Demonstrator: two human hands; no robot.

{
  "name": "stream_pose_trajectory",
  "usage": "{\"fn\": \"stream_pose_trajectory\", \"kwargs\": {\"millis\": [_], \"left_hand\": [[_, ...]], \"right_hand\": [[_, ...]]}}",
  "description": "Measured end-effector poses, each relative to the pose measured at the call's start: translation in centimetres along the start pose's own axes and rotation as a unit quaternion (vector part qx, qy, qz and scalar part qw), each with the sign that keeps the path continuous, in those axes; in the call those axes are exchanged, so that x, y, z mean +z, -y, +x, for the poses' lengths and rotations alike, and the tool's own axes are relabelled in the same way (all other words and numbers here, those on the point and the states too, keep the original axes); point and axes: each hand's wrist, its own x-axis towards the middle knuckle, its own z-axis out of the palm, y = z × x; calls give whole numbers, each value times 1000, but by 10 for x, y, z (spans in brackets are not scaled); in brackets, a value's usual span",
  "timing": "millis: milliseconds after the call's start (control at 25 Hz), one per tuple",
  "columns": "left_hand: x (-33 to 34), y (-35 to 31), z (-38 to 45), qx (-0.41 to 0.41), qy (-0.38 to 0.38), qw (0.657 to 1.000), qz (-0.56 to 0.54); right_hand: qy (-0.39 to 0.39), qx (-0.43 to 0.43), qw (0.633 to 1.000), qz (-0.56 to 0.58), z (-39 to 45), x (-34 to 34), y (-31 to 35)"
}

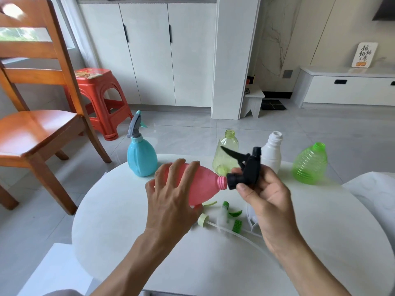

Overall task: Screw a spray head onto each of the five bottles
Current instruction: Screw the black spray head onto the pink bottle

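- The left hand [171,195] holds the pink bottle [201,184] on its side above the white counter [128,231], fingers spread around it.
- The right hand [263,193] fingers pinch the black spray head [245,169], whose collar touches the bottle's neck.
- The blue bottle [142,159] already has a spray head.

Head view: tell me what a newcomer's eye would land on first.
At centre, the left hand holds a pink bottle on its side above the white table, while the right hand brings a black spray head to its threaded neck. Behind, a blue bottle already wears its sprayer. An orange stool stands out on the floor, far left.
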Motion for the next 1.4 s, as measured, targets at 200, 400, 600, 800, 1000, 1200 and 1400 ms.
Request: {"fn": "stream_pose_trajectory", "kwargs": {"millis": [200,400,600,800,1000,1200,1400], "left_hand": [[-3,0,-3,-1,14,1000,7],[-1,1,-5,12,18,1000,6],[-1,7,-4,22,4,1000,6],[5,5,-10,45,2,999,13],[8,9,-7,40,2,999,17],[5,16,-5,74,-13,997,4],[2,24,-6,116,-37,993,14]], "right_hand": [[45,23,999,-12,1,-2,-6],[94,10,993,-70,4,-5,-4],[97,33,990,-98,7,-6,6],[39,63,973,-218,0,2,6],[118,-91,826,-544,-5,-5,1],[180,-230,750,-594,1,-10,3],[156,192,952,-178,-13,3,16]]}}
